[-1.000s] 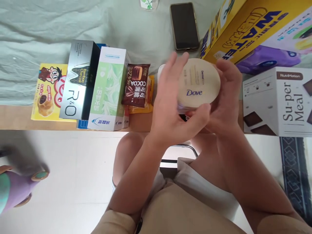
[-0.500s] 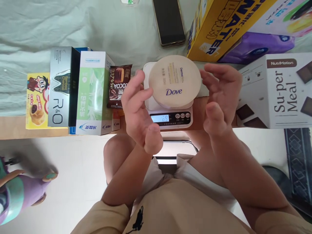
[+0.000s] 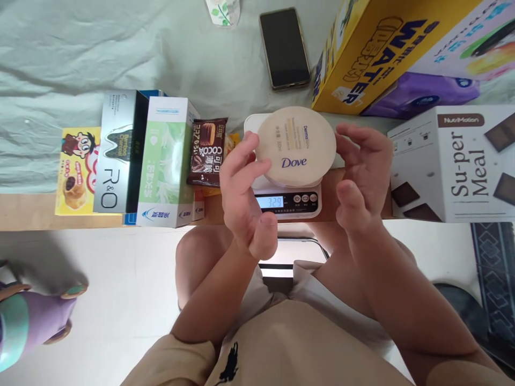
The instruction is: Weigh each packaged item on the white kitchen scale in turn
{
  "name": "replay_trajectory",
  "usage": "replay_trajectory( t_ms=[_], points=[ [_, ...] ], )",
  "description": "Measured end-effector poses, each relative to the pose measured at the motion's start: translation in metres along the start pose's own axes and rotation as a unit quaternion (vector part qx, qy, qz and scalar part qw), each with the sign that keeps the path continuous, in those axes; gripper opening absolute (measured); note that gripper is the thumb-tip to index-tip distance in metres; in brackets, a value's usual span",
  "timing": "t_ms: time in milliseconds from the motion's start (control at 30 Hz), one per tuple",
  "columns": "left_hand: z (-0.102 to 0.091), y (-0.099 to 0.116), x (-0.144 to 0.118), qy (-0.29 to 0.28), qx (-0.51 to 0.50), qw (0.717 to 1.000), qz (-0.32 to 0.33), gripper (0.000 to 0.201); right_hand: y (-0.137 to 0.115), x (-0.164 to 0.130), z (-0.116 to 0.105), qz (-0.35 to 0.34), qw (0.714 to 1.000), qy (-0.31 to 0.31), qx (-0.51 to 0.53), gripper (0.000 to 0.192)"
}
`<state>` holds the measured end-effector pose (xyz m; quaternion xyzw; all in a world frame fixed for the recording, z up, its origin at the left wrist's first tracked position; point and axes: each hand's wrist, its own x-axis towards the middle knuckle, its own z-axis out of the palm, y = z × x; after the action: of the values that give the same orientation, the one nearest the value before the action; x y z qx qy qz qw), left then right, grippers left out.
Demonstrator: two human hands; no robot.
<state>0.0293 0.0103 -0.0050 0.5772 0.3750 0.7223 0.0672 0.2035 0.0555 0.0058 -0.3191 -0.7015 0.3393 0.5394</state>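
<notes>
A round cream-coloured Dove tub (image 3: 298,142) sits lid up on a white digital kitchen scale (image 3: 290,213). The scale's blue-lit display (image 3: 270,202) appears to read 329. My left hand (image 3: 247,198) is on the tub's left side, fingers apart and curved, with its fingertips overlapping the rim in view; whether they touch it I cannot tell. To the right of the tub my right hand (image 3: 364,179) is held up with fingers spread, very close to the lid's edge. Neither hand grips the tub.
On the left stand a brown cocoa snack packet (image 3: 207,153), a green-and-white box (image 3: 164,161), a silver-black R&O box (image 3: 118,153) and a yellow snack box (image 3: 76,174). A phone (image 3: 285,48) lies behind. Right are a yellow WATER box (image 3: 362,59), purple pack (image 3: 422,91) and Su-per Meal box (image 3: 462,161).
The scale's display has gone from about 69 to about 329. My right hand has barely moved. The whole view has shifted slightly, so most things appear lower.
</notes>
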Motion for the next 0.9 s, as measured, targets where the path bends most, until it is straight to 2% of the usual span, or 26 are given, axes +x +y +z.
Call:
replay_trajectory(
  t_ms=[200, 333, 567, 733, 900],
  points=[
    [0.002, 0.005, 0.001, -0.011, 0.073, 0.997, -0.014, 0.046, -0.002, 0.0, 0.004, 0.006, 1.0, 0.002, 0.029, 0.055],
    [0.006, 0.009, 0.003, 0.011, 0.072, 0.997, -0.001, 0.045, 0.001, -0.001, 0.007, 0.007, 1.0, -0.004, 0.022, 0.061],
    [0.013, 0.017, 0.005, 0.047, 0.048, 0.997, -0.024, 0.039, -0.003, 0.001, 0.01, 0.004, 1.0, -0.017, -0.022, 0.068],
    [0.016, 0.024, 0.007, 0.057, 0.036, 0.995, -0.074, 0.037, -0.004, 0.005, 0.014, -0.042, 0.997, -0.011, -0.067, 0.076],
    [0.019, 0.028, 0.007, 0.061, 0.042, 0.991, -0.109, 0.041, -0.017, 0.017, 0.023, -0.024, 0.997, -0.026, -0.065, 0.085]
  ],
)
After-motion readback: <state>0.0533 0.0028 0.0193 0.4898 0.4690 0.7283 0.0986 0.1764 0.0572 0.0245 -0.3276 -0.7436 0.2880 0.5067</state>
